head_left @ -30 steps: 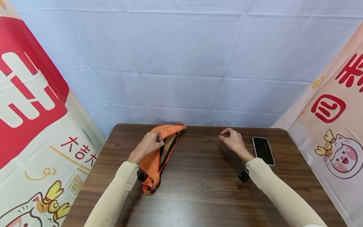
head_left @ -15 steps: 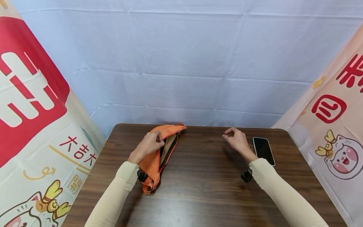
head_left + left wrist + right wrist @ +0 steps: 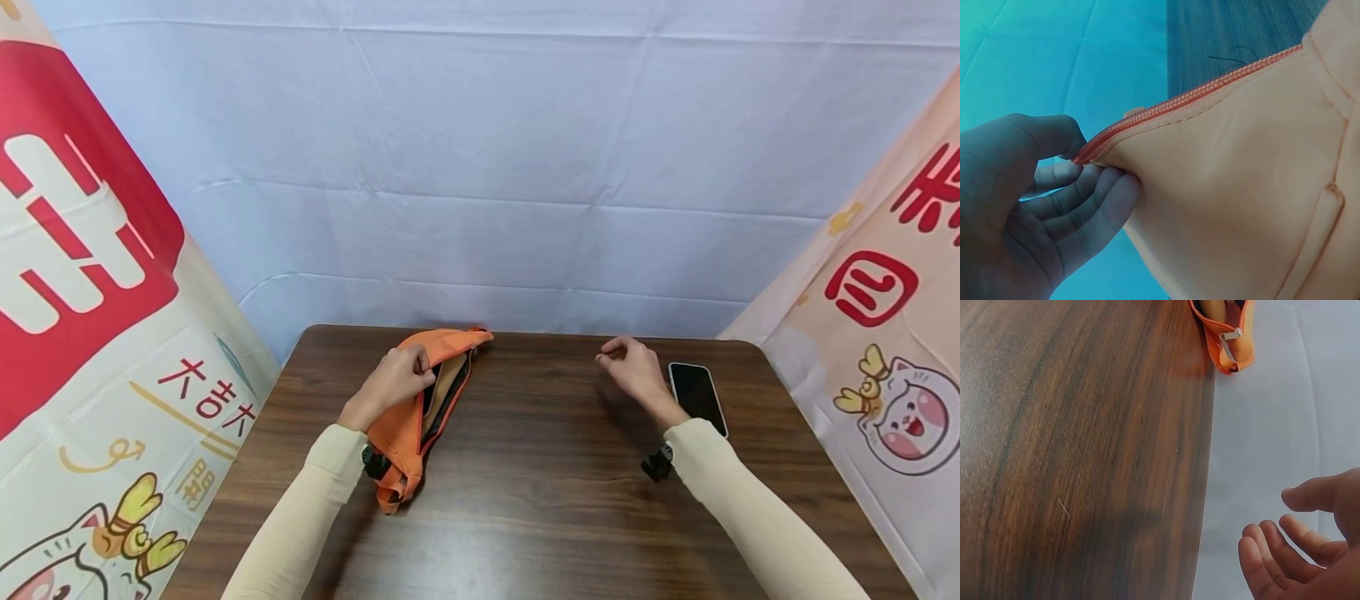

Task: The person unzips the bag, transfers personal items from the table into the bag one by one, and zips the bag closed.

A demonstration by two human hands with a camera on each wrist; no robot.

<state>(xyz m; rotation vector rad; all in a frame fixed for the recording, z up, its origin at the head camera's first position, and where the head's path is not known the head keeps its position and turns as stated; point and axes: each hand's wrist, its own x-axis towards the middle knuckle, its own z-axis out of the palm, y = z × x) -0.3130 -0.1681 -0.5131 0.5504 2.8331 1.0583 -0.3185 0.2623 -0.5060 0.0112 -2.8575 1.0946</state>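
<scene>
An orange zippered waist bag [image 3: 397,433] lies on the left part of the table, its zip undone and a tan and dark lining showing. My left hand [image 3: 392,381] pinches the zip edge between thumb and fingers, pulling the bag's mouth apart; the left wrist view shows the orange zipper teeth [image 3: 1191,97] running away from the grip. Apart from the bag, my right hand [image 3: 633,371] hovers over the right side of the table with fingers loosely bent and nothing between them. Just right of it lies a phone [image 3: 697,398] with a dark screen and pale edge.
The brown wood-grain table [image 3: 525,500] ends at a pale cloth backdrop [image 3: 480,167] close behind the bag. Printed banners [image 3: 885,400] hang on both sides. In the right wrist view a metal zip pull [image 3: 1231,335] sits at the bag's end.
My right hand has drifted a little to the right, closer to the phone. The left hand and the bag have stayed in place.
</scene>
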